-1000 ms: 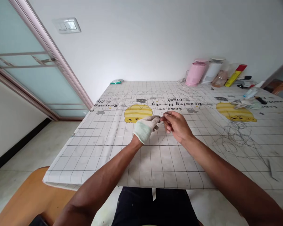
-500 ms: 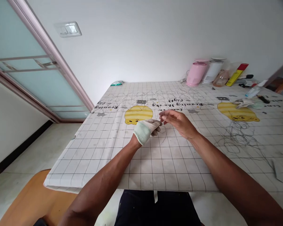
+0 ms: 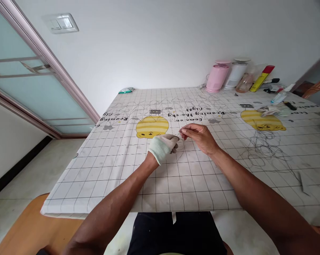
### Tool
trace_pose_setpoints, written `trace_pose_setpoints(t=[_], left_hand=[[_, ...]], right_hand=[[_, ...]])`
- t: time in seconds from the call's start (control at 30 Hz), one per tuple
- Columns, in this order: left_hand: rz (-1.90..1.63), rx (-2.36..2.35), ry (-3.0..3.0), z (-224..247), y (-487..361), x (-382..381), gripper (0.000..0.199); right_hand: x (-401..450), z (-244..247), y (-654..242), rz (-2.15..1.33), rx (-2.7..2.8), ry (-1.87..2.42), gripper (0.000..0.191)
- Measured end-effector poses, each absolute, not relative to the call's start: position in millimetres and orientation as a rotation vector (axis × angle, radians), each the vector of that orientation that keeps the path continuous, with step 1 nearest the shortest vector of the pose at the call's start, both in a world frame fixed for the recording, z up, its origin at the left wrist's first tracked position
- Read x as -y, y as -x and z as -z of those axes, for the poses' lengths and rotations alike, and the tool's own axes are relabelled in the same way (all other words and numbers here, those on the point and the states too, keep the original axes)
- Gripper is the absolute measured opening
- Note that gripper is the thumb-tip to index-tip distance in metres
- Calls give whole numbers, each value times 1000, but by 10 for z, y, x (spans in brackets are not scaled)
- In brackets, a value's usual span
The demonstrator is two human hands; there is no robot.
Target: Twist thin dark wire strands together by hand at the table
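Observation:
My left hand [image 3: 165, 144] wears a white glove with a pale green cuff. Its thumb and fingers are pinched together over the tablecloth, and a thin thread [image 3: 181, 151] loops faintly below the fingertips. Just to the right, my bare right hand [image 3: 198, 137] has thumb and forefinger brought together, close to the gloved fingertips but apart from them. Whatever lies in that right pinch is too fine to make out. A loose tangle of thin dark thread [image 3: 263, 150] lies on the cloth to the right of my right forearm.
A checked tablecloth [image 3: 117, 177] with bear prints covers the table. At the back right stand a pink cylinder [image 3: 217, 78], a white one [image 3: 235, 75] and a yellow-red can [image 3: 262, 78]. A crumpled glove [image 3: 275, 110], clear bottle [image 3: 282, 95] and small blade-like piece [image 3: 303, 183] lie right.
My view has shifted a little, so the table sits slightly further left and higher. My right thumb and forefinger have drawn closer together; the left hand keeps its pinch.

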State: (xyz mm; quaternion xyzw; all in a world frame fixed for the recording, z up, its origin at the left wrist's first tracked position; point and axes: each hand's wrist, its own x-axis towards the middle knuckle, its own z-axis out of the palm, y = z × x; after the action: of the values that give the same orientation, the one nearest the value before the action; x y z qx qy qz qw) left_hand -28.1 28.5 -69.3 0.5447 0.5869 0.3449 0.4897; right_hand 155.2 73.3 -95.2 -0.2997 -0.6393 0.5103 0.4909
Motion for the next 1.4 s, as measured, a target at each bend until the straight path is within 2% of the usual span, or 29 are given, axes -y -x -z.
trace_pose_setpoints(t=[0.13, 0.37, 0.57, 0.93, 1.17, 1.4], left_hand=[[-794, -1608, -1488, 676, 253, -260, 29], [-830, -1860, -1726, 846, 218, -308, 39], [-802, -1827, -1764, 851, 214, -299, 38], [-816, -1812, -1633, 790, 268, -331, 36], [-734, -1254, -1462, 571, 432, -261, 25], [-641, -1019, -1453, 463, 521, -180, 20]], right_hand=[[-704, 968, -1521, -1185, 1554, 744, 22], [-656, 977, -1457, -1223, 1507, 723, 15], [-633, 967, -1435, -1330, 1414, 729, 17], [-580, 925, -1377, -1224, 1391, 840, 26], [-560, 697, -1534, -1031, 1666, 723, 18], [-457, 590, -1628, -1146, 1684, 624, 18]])
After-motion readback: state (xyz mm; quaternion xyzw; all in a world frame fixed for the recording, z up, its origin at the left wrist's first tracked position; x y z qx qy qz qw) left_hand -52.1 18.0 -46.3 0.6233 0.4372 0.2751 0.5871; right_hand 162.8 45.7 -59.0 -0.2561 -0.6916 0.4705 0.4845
